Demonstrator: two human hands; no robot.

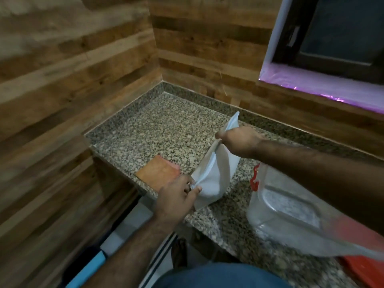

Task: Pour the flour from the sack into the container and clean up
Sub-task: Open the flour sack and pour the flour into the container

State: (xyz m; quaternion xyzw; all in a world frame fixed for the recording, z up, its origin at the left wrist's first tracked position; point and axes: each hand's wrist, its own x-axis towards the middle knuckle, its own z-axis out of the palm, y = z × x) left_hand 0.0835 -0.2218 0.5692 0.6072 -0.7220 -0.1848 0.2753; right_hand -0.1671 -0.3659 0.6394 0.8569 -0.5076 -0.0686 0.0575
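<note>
Sack [214,173] gripped at both ends, left of container [291,210].
Left hand [176,196] and right hand [239,142] clamped on sack; pouring and cleanup judged outstanding.

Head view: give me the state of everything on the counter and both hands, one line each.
Sack: white, upright on the counter, its top pulled between both hands.
Left hand: pinching the sack's near edge.
Right hand: gripping the sack's far edge.
Container: clear plastic, red latch, right of the sack; contents unclear.
Orange cloth: flat, left of the sack.
</note>
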